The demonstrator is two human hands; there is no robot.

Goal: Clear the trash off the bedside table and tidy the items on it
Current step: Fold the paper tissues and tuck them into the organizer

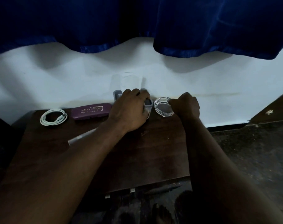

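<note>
Dark bedside table, white wall; left hand curled round grey box, right hand pinching glass ashtray.

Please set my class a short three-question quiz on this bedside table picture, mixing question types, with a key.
1. True or false: the white cable lies coiled at the left end of the table.
2. The right hand grips: A) a mug B) the glass ashtray C) a book.
3. What lies between the cable and the grey container that the left hand holds?
Key: 1 true; 2 B; 3 the purple spectacle case.
</note>
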